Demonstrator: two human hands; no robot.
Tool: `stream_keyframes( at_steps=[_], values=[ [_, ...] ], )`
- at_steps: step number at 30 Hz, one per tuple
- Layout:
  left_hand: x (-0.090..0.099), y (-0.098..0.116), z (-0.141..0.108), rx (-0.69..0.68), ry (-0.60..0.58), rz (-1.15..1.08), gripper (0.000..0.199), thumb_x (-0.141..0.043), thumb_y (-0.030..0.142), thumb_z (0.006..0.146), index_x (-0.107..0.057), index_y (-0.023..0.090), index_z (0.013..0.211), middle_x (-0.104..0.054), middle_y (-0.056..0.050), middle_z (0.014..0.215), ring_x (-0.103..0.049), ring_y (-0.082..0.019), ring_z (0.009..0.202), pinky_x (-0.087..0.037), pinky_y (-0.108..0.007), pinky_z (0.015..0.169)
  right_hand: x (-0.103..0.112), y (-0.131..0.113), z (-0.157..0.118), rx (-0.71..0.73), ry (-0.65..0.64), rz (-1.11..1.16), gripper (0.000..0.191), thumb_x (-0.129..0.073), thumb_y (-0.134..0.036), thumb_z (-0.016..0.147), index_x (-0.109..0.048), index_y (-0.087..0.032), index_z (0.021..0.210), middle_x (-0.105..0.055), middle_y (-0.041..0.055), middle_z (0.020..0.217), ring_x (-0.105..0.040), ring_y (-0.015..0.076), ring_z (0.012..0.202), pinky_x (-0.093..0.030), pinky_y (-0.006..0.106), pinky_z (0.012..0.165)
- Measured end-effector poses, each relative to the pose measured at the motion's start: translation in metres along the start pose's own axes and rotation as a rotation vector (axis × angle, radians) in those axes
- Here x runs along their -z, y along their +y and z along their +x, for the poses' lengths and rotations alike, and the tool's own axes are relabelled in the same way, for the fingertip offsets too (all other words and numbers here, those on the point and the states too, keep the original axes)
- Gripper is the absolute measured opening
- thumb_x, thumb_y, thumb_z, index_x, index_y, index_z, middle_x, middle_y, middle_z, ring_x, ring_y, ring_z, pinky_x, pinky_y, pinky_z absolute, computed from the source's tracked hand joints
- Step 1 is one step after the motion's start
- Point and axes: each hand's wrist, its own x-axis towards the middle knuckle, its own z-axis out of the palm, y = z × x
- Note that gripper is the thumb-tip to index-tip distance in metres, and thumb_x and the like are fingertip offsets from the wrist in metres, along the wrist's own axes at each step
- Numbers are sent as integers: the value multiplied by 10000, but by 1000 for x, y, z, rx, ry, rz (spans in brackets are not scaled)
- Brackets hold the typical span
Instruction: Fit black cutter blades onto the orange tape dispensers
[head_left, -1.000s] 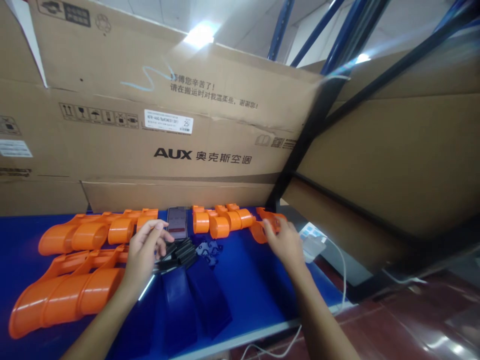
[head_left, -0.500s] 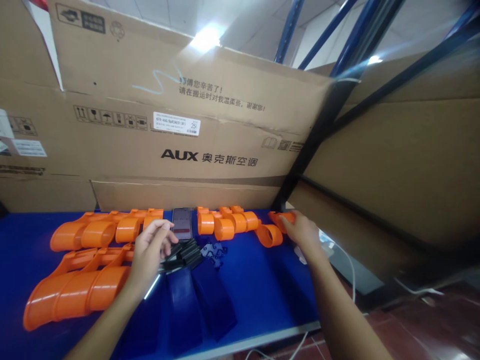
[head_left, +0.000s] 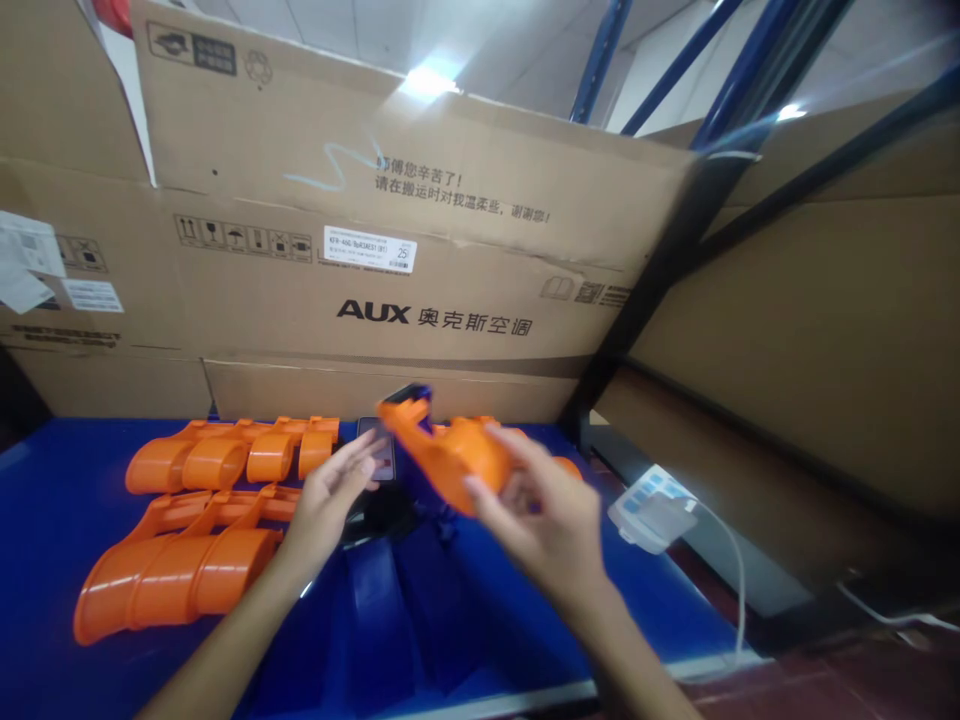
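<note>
My right hand (head_left: 536, 500) grips an orange plastic part (head_left: 457, 455) with a round cup-like end, held up over the middle of the blue table. A dark blue and black piece (head_left: 411, 400) shows at the part's upper left end; whether it is attached is unclear. To the left of it, my left hand (head_left: 337, 495) has its fingers apart and holds nothing. Behind the hands lies a phone (head_left: 382, 450), partly hidden. Black pieces (head_left: 379, 515) and dark blue strips (head_left: 375, 610) lie below the held part.
Orange parts stand in a back row (head_left: 214, 460) and a front row (head_left: 176, 580) at left. A cardboard wall (head_left: 450, 250) rises behind the blue table (head_left: 525, 640). A clear plastic box (head_left: 649, 510) and white cable (head_left: 739, 570) are at right, near a dark post (head_left: 637, 290).
My right hand has moved left from the table's right side, lifting an orange part. The view has turned slightly right, and the clear box at right is now uncovered.
</note>
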Motion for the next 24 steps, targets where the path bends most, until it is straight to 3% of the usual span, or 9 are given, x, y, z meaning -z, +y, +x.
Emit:
stream_keyframes(
  at_steps=[3, 6, 9, 11, 14, 16, 24],
  values=[
    [-1, -2, 1, 49, 56, -181, 431, -792, 503, 800, -752, 170, 1071, -779, -123, 1090, -738, -255, 934, -587, -334, 802, -29, -29, -20, 80, -96, 143, 551, -758, -482, 872, -619, -238, 1346, -709, 33, 762, -581, 180, 523, -534, 330, 515],
    [1, 2, 1, 117, 112, -288, 408, -822, 473, 763, -745, 179, 1034, -783, -78, 989, -736, -240, 858, -590, -332, 758, -43, -37, -25, 114, -209, 238, 624, -756, -526, 866, -586, -209, 1376, -755, 82, 946, -639, 190, 595, -565, 336, 572],
    [1, 12, -3, 143, 149, -305, 376, -815, 445, 764, -739, 202, 1041, -781, -42, 966, -736, -231, 832, -589, -322, 726, -51, -28, -9, 33, -237, 356, 387, -565, -420, 1001, -616, -200, 1315, -745, 53, 867, -638, 167, 581, -547, 309, 578],
    [-2, 19, -7, 111, 174, -250, 382, -813, 444, 774, -738, 220, 1075, -782, -32, 998, -740, -227, 865, -588, -310, 742, -59, -17, 8, -92, -258, 403, 263, -502, -367, 1029, -682, -195, 1115, -717, 35, 776, -651, 166, 609, -526, 287, 578],
    [-5, 24, -8, 17, 177, -130, 407, -822, 446, 774, -736, 226, 1105, -778, -33, 1050, -735, -222, 939, -576, -286, 797, -77, 0, 25, -155, -527, 497, 232, -552, -358, 997, -669, -191, 884, -689, 14, 721, -629, 154, 617, -495, 258, 572],
    [-6, 22, -6, -30, 155, -81, 395, -813, 443, 781, -736, 213, 1093, -775, -41, 1057, -728, -221, 966, -563, -282, 841, -90, 8, 27, -184, -622, 591, 250, -565, -362, 982, -622, -194, 806, -665, -2, 699, -620, 147, 635, -493, 251, 601],
    [3, 3, 2, -44, 131, 13, 437, -844, 399, 743, -760, 186, 1115, -781, -86, 1050, -725, -250, 967, -562, -328, 856, -110, 15, 3, -315, -525, 731, 155, -532, -252, 907, -528, -202, 760, -561, -32, 674, -513, 121, 596, -419, 231, 566]
  ],
)
